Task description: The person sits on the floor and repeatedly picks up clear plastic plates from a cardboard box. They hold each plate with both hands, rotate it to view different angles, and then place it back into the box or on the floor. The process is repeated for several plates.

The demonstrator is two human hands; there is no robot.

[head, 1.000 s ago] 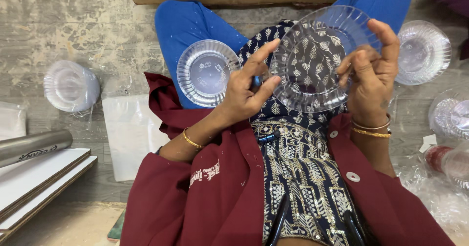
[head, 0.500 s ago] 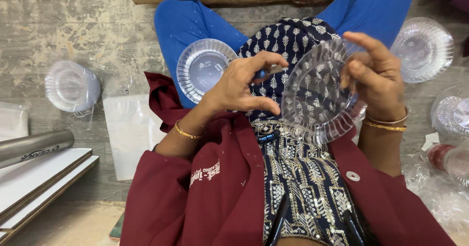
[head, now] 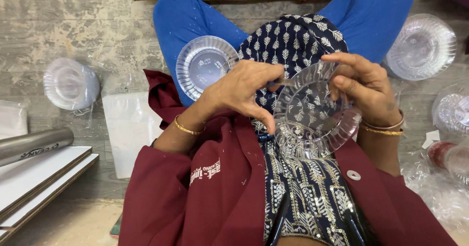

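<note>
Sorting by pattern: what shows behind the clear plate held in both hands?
Through the clear plate, the navy leaf-print cloth and embroidered fabric show. The left hand and right hand cover its upper edges.

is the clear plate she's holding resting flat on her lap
No, both the left hand and the right hand hold the clear plastic plate lifted and tilted above the lap.
</note>
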